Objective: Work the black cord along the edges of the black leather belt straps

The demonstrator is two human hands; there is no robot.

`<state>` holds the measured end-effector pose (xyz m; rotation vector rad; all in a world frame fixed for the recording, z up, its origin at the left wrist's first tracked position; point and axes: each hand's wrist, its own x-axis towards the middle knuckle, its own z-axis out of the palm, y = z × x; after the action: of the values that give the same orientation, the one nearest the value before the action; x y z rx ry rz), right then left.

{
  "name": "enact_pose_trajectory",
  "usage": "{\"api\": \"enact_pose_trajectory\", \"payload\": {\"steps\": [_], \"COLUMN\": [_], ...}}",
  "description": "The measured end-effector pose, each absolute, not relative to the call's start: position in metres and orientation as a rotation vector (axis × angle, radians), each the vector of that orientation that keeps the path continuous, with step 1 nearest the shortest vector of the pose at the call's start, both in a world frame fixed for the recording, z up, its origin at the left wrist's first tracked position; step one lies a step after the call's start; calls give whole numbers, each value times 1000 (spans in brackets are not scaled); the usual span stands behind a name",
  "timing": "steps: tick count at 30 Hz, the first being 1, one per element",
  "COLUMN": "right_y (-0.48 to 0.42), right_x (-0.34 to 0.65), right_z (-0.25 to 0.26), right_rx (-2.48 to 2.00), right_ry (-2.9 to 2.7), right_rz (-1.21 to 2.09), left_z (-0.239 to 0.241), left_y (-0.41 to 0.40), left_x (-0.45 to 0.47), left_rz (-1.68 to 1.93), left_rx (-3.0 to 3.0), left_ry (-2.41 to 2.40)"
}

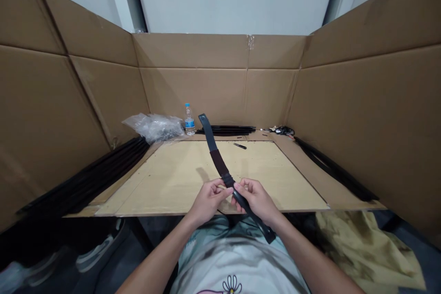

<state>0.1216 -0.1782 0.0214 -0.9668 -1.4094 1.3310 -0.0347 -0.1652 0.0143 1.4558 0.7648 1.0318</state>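
Observation:
A long, curved black strap [208, 133] runs aslant from the middle of the table towards my lap. Its middle has a dark brown wrapped section with gathered black bands below it. My left hand [210, 200] pinches the strap just under those bands, from the left side. Close beside it, my right hand [255, 198] grips the same strap from the right, thumb on top. The strap's far end stands free above the tabletop, and its near end hangs past the table's front edge. Some fingertips are hidden behind the strap.
Cardboard walls surround the table [165, 170]. A small black cutter [240, 146] lies on it. At the back are a clear plastic bag [156, 126], a water bottle [189, 121], black strips [227, 130] and tangled cables [281, 130]. More black strips line the left [93, 174] and right [334, 169] sides.

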Motion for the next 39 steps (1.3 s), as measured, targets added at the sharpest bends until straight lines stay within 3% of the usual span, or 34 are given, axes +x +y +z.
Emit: {"api": "enact_pose_trajectory", "payload": {"steps": [12, 24, 35, 39], "right_y": [-183, -186, -186, -184], "right_x": [121, 125, 121, 122], "right_z": [20, 29, 24, 24], "right_rx": [-1105, -924, -1123, -1056], "right_ry": [-1478, -1543, -1520, -1513], "right_rz": [1104, 1418, 1177, 1257], "left_z": [25, 36, 36, 35], "left_y": [-171, -179, -178, -174], "left_x": [-39, -40, -39, -41], "left_rz": [1097, 1113, 1067, 1049], "left_rx": [1395, 1504, 1464, 1447], "left_ry": [793, 810, 775, 794]}}
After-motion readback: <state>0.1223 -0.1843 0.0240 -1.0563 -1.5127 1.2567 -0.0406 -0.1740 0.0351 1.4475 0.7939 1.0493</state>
